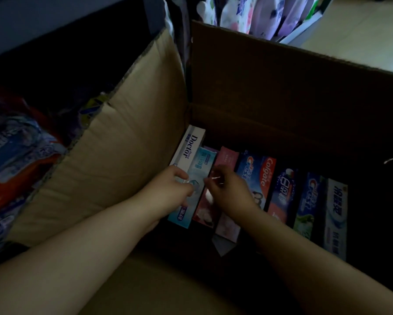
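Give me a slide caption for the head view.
Left hand grips a pale-blue toothpaste carton in a brown cardboard box; right hand over the neighbouring pink carton.

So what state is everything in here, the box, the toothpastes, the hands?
Cardboard box, open, flaps up.
Light blue pack, lying in the row, left hand grips it.
Pink pack, lying beside it, under the right hand.
Right hand, fingers curled, hold unclear.
Colgate pack, lying untouched in the row.
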A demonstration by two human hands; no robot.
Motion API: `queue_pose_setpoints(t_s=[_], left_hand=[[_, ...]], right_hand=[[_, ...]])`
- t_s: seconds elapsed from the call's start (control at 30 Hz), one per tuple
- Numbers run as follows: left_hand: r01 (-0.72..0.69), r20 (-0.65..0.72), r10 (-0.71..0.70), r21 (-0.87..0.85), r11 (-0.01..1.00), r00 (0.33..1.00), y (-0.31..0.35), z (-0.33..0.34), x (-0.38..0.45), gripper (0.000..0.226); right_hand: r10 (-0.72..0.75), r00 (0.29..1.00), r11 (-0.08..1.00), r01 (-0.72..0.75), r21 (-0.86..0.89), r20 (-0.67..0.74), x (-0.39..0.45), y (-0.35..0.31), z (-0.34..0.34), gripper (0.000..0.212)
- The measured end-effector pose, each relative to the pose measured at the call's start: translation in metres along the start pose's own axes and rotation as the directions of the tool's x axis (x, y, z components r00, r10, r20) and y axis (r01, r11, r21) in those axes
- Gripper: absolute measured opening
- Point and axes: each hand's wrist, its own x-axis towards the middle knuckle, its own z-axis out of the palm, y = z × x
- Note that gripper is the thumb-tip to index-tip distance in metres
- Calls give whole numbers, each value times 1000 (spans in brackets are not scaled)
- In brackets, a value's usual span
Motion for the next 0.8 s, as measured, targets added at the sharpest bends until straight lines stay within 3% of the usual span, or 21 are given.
queue_pose_setpoints(t_s=[0.07,0.2,0.37,0.6,0.8], left_hand=[[-15,-12,15,-4,1000,1000,1,-9,-12,20],[-52,18,52,48,997,999,-11,-33,-44,16],[-94,34,95,-28,995,995,-16,-44,-58,17],[-140,24,142,-68,988,990,-19,-42,-52,17],[-147,-5,148,118,982,989,-26,-36,-46,19]], right_hand=[[116,992,977,-124,173,53,16,-15,8,48],[240,958,908,-278,313,155,37,-34,32,43],[370,905,755,-425,499,210,46,-40,56,38],[391,867,657,-497,566,308,38,-39,36,18],[272,853,530,-518,671,444,-5,-38,-5,13]])
